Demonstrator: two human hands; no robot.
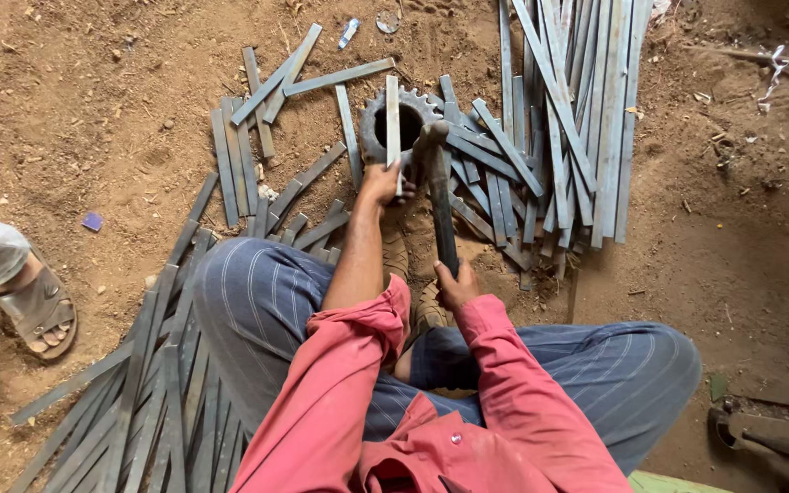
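a view from above of a person seated on a dirt floor [84,110], wearing a red shirt and blue striped trousers. at nine o'clock, another person's sandalled foot [40,310] rests on the dirt. from seven o'clock up toward the centre runs a fan of flat grey metal strips [143,383], partly under the seated person's leg. just left of centre, the left hand [382,183] is closed around a short metal strip [393,123], holding it upright across the rim of a toothed gear wheel [378,128] that lies on the ground at twelve o'clock. just right of it, the right hand [454,285] grips the lower end of a hammer handle [442,215]; the hammer head [429,137] sits at the gear's right edge, seemingly touching it, though the view is too blurred to be sure. at one to two o'clock, a pile of longer metal strips [577,110] lies beside the gear. at four o'clock, a dark metal part [773,443] sits on the dirt.
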